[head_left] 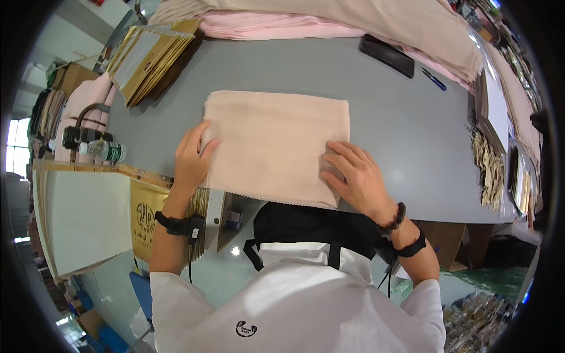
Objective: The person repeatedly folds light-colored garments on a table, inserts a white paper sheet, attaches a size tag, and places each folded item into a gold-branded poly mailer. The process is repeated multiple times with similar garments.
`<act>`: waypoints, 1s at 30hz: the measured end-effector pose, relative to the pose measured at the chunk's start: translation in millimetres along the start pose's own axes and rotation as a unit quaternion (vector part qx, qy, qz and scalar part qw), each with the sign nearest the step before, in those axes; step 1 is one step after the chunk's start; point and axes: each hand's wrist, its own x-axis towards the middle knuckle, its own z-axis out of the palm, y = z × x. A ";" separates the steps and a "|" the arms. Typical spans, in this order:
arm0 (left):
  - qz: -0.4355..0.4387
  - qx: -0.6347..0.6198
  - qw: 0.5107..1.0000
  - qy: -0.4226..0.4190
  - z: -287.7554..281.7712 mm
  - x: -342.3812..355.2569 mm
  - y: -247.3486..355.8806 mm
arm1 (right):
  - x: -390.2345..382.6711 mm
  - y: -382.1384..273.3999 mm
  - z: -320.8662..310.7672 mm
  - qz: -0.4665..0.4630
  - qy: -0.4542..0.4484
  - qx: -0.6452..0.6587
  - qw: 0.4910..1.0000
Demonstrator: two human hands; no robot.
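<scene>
A stack of pale pink fabric (271, 147) with zigzag-cut edges lies flat on the grey table (412, 141), close to the front edge. Against the stack's left edge rests my left hand (193, 154), its thumb and fingers apart and the tips touching the cloth. My right hand (356, 173) lies over the right edge, fingers spread, with their tips on the top layer. Neither hand is closed around the cloth. The undersides of the layers are hidden.
Gold envelopes (153, 59) are piled at the far left. A plastic bottle (106, 151) lies near the left edge. At the far right are a black phone (387, 55) and a pen (434, 79). Larger beige fabric (329, 15) covers the back.
</scene>
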 end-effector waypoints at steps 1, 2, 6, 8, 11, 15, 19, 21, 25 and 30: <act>0.079 0.049 0.995 0.023 1.0 0.4 -1.1 | 2.4 4.5 -2.8 -0.002 -0.019 0.012 1.000; 0.130 0.104 0.985 0.038 1.9 1.4 -2.4 | 5.9 9.0 -4.4 0.001 -0.001 0.011 1.000; 0.128 0.140 0.981 -0.028 4.4 5.4 -8.0 | 27.0 30.7 -4.2 0.012 0.042 -0.017 0.999; 0.138 0.142 0.978 -0.060 5.1 8.6 -10.3 | 33.0 40.9 -8.2 0.022 0.017 -0.032 0.999; 0.157 0.164 0.970 -0.084 6.4 12.9 -9.0 | 32.1 55.5 -21.3 0.023 -0.018 -0.056 0.998; 0.158 0.170 0.966 -0.110 19.9 16.4 9.3 | -8.5 87.8 -53.6 0.050 0.070 -0.061 0.994; 0.167 0.167 0.966 -0.106 46.1 18.8 45.3 | -78.0 150.6 -100.4 0.266 0.149 -0.057 0.951; 0.161 0.177 0.966 -0.101 60.6 16.7 66.1 | -115.9 188.8 -130.6 0.326 0.210 -0.122 0.914; 0.165 0.159 0.968 -0.101 86.2 14.9 101.8 | -191.9 249.6 -193.3 0.437 0.247 -0.297 0.812; 0.152 0.122 0.975 -0.104 94.6 14.6 119.3 | -252.2 284.0 -217.7 0.551 0.247 -0.381 0.700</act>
